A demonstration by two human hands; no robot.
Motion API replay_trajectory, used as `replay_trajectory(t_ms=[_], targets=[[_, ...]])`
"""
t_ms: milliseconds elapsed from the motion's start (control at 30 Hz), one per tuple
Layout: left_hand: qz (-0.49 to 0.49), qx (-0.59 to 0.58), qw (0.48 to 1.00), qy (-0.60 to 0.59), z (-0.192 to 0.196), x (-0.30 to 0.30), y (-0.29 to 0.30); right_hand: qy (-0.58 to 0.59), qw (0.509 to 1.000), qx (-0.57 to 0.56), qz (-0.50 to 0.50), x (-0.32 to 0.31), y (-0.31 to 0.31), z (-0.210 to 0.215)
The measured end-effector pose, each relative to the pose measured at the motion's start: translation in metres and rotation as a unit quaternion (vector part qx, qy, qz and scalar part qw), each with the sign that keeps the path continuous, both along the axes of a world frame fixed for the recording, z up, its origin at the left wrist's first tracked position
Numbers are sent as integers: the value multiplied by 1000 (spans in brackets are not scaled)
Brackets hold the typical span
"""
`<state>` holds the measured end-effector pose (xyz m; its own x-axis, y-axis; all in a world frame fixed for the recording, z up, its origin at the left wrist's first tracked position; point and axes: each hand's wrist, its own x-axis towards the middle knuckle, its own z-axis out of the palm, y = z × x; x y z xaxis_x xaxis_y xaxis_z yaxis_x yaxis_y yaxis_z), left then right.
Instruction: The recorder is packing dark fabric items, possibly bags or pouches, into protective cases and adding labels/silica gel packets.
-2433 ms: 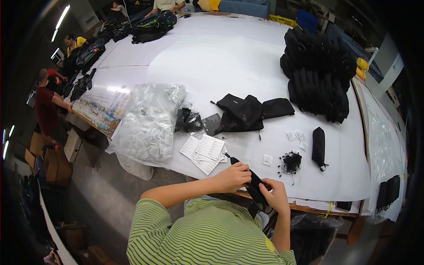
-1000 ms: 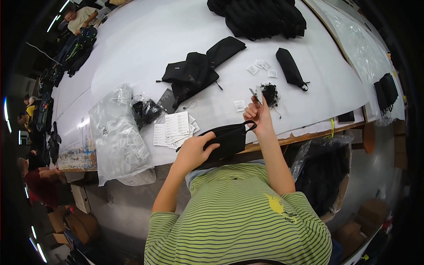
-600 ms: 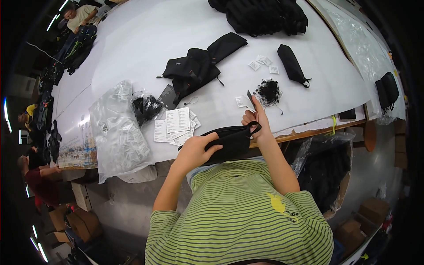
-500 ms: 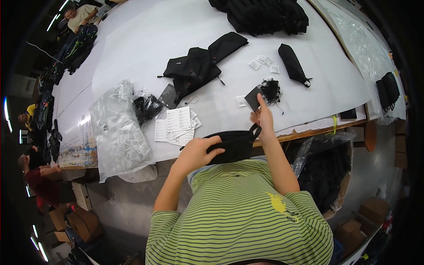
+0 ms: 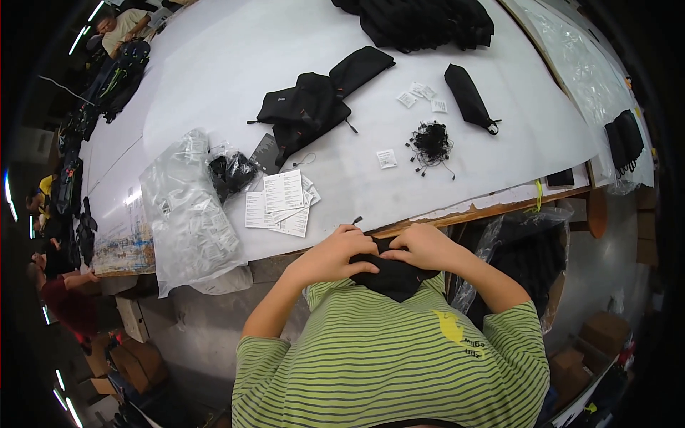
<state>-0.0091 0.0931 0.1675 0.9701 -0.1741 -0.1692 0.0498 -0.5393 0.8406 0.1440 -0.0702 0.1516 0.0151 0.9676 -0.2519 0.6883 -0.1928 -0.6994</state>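
Observation:
A black fabric pouch (image 5: 397,279) is held in both hands just off the table's front edge, close against my shirt. My left hand (image 5: 338,253) grips its left side, fingers curled over the top and thumb in front. My right hand (image 5: 425,246) closes on the upper right part, fingertips pressed at the opening. A small black pull (image 5: 358,220) sticks out beyond the left hand. Ahead on the table lie a tangle of black string tags (image 5: 432,143) and a white sachet (image 5: 387,158). White printed leaflets (image 5: 284,191) lie to the left.
Black pouches (image 5: 307,107) overlap mid-table beside a dark card (image 5: 265,153); another pouch (image 5: 469,98) lies right, and a big heap (image 5: 428,25) sits at the back. A clear bag of sachets (image 5: 193,214) hangs over the front-left edge. A plastic-lined box (image 5: 524,264) stands below right. Other people work at left.
My right hand has come back from over the tags to the pouch. The dark card it held is out of sight. The pouch has moved nearer my body and now bunches between both hands.

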Motion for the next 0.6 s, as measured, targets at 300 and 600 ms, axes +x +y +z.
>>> replay_trajectory(t_ms=[300,600], targets=[[-78,65,989,-107,11,16,-8,40,997,-64,-17,1,-6,12],[-35,-233,968,90,-23,44,17,166,983,-77,-32,6,-27,25]])
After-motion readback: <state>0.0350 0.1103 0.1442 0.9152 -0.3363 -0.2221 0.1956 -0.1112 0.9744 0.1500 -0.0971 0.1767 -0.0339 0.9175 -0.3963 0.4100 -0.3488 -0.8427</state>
